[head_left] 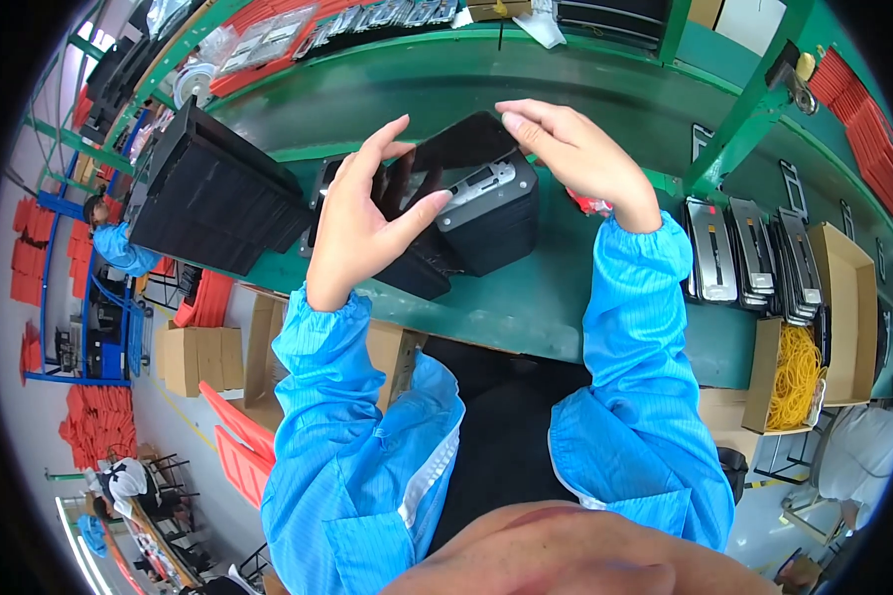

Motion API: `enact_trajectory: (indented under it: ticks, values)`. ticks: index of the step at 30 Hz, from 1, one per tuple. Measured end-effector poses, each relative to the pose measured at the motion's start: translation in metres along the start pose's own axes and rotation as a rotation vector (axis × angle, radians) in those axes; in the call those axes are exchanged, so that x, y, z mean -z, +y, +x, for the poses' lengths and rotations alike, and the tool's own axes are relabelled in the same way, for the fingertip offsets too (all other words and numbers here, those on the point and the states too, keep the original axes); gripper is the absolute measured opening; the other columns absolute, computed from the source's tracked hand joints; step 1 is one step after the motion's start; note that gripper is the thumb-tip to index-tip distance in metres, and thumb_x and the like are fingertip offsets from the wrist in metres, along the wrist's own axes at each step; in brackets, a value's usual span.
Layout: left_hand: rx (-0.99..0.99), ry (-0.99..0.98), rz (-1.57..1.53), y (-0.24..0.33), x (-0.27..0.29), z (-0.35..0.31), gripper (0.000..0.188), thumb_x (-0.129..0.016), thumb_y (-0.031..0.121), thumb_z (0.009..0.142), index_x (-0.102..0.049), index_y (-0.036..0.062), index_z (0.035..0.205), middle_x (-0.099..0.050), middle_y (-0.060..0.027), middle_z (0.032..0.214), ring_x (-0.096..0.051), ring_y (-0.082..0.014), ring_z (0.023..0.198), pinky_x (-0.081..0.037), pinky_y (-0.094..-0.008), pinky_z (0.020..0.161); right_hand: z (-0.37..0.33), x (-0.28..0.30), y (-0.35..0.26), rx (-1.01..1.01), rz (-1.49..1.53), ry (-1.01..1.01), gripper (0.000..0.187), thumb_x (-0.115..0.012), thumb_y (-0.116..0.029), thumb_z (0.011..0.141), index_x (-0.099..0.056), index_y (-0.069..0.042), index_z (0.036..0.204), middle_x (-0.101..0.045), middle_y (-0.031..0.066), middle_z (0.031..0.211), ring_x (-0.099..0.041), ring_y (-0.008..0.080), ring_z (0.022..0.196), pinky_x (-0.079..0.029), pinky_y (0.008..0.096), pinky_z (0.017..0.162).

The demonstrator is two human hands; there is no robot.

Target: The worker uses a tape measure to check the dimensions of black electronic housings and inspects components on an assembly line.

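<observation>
The person's hands are apart, flanking a glossy black rectangular panel [463, 144] above black stacked plates [491, 233] on the green workbench [541, 317]; whether left hand [365, 223] or right hand [587, 149] grips it is unclear.

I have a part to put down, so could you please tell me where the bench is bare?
Bare: near side of the bench, between black blocks and right sleeve; a smaller patch between that sleeve, metal plates and yellow bands. Crowded: left, by the black stack, and right, at the plates.
</observation>
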State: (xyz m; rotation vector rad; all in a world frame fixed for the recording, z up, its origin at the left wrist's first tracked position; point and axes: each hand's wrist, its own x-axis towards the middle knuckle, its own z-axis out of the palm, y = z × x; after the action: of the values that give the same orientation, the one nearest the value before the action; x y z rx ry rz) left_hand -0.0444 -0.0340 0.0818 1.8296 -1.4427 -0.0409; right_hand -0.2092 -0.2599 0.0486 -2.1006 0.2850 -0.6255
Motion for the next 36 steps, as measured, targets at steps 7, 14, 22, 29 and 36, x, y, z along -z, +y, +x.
enact_trajectory:
  ticks: [7,14,22,29,36]
  values:
    - [0.011,0.036,-0.104,0.007,0.0,-0.004,0.094,-0.091,0.021,0.072,-0.046,0.0076,0.153,-0.069,-0.0161,0.123,-0.066,-0.0315,0.115,-0.049,-0.0433,0.106,0.005,0.001,0.014,0.032,-0.147,-0.21,0.063,-0.057,-0.039,0.108,-0.042,-0.003,0.157,-0.065,0.0201,0.136,-0.067,0.0248,0.116,-0.052,0.0353,0.1]
    - [0.007,0.052,-0.058,-0.002,0.006,-0.009,0.098,-0.092,0.02,0.068,-0.046,0.009,0.154,-0.071,-0.0132,0.123,-0.065,-0.0337,0.122,-0.026,-0.0592,0.123,0.003,0.002,-0.006,-0.104,-0.179,-0.316,0.068,-0.055,-0.039,0.108,-0.032,-0.003,0.161,-0.06,0.0245,0.143,-0.061,0.0318,0.127,-0.046,0.0363,0.107]
    - [-0.034,-0.009,-0.003,-0.009,0.011,-0.006,0.104,-0.092,0.023,0.067,-0.043,0.0104,0.157,-0.071,-0.0136,0.127,-0.061,-0.0362,0.13,-0.014,-0.0634,0.125,-0.001,0.003,-0.014,-0.186,-0.169,-0.338,0.068,-0.053,-0.038,0.109,-0.029,-0.004,0.163,-0.061,0.0249,0.14,-0.063,0.036,0.123,-0.047,0.037,0.106]
    - [-0.036,-0.15,0.194,-0.035,0.048,-0.038,0.08,-0.086,0.022,0.077,-0.057,0.0101,0.15,-0.056,-0.0189,0.148,-0.052,-0.0355,0.141,-0.031,-0.0497,0.122,-0.002,0.001,-0.016,-0.147,-0.236,-0.32,0.067,-0.054,-0.036,0.109,-0.029,-0.005,0.163,-0.062,0.0262,0.136,-0.064,0.0374,0.119,-0.048,0.0373,0.103]
    - [0.127,-0.113,-0.15,-0.038,0.035,-0.037,0.06,-0.077,0.02,0.082,-0.065,0.0055,0.138,-0.054,-0.0182,0.144,-0.052,-0.0317,0.136,-0.038,-0.0386,0.115,0.0,0.008,-0.031,-0.09,-0.27,-0.307,0.055,-0.06,-0.031,0.105,-0.046,-0.013,0.156,-0.072,0.0201,0.121,-0.072,0.0346,0.102,-0.055,0.0387,0.089]
